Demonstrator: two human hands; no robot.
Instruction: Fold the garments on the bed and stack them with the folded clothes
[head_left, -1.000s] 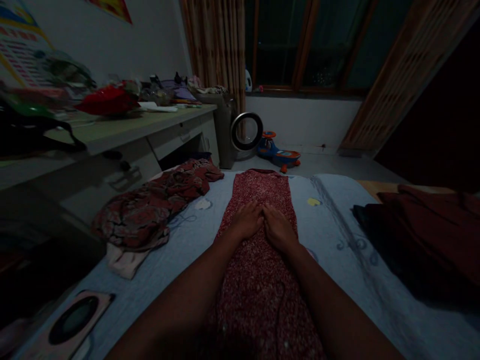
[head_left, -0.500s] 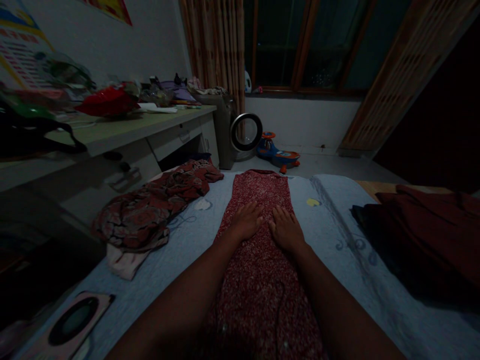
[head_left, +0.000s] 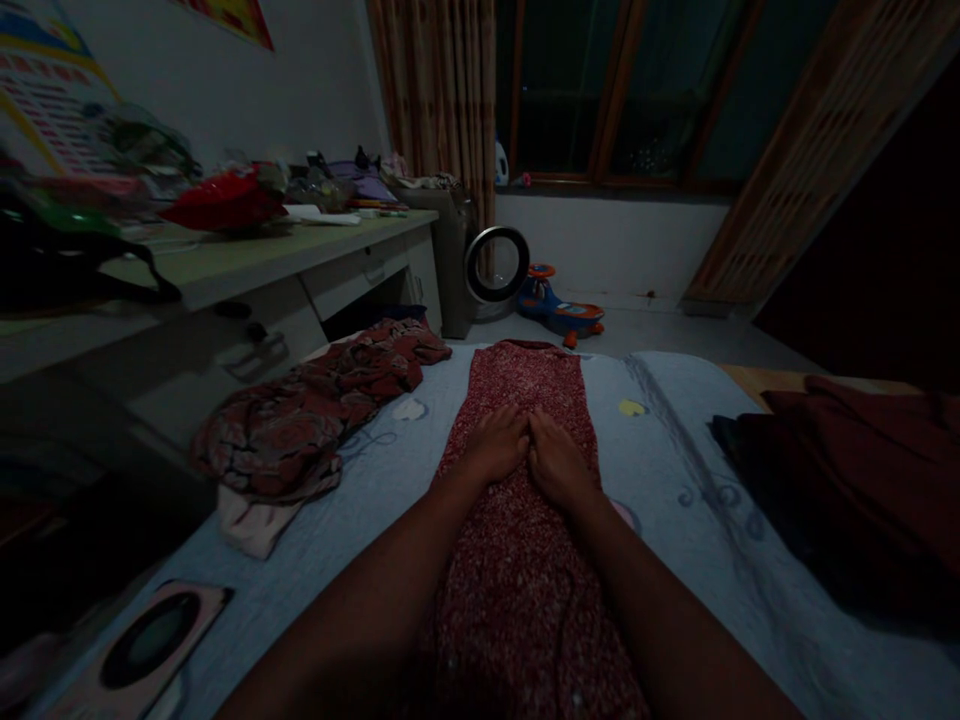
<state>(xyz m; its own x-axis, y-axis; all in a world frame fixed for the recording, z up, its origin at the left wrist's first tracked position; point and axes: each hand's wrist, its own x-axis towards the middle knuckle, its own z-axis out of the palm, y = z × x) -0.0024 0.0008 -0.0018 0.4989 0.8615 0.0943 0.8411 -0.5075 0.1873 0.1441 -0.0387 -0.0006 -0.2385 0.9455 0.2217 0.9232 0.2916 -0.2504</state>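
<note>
Lower left of frame: a pink flat object with a dark oval point(head_left: 146, 645) lies on the bedsheet point(head_left: 360, 500), well apart from both hands.
Forearms: 2 bare forearms enter from the bottom edge and converge toward the centre of the frame.
Red speckled garment point(head_left: 525, 560): spread flat on the bedsheet, in the centre of the frame; its long axis runs from the bottom edge straight away toward the far end of the bed, in line with the forearms.
Left hand point(head_left: 496, 445): palm down on the garment, fingers extended and flat, grasping nothing.
Right hand point(head_left: 553, 462): palm down on the garment just beside the left, fingers extended and flat, grasping nothing.
Hand relation: the 2 hands touch along their inner edges on the garment's centre line, about midway along its visible length; neither is clearly nearer the far hem, and cloth extends both ahead of and behind them.
Left of centre: a crumpled patterned garment point(head_left: 300, 415) lies in a heap on the bedsheet, apart from the flat one.
Right of frame: a dark red cloth pile point(head_left: 855, 470) sits at the bed's edge, too dim to detail.
Upper left: a cluttered desk point(head_left: 247, 262) stands beside the bed.
Far centre: a round fan point(head_left: 496, 264) and a child's ride-on toy point(head_left: 559, 308) stand on the floor below the window point(head_left: 622, 90).
</note>
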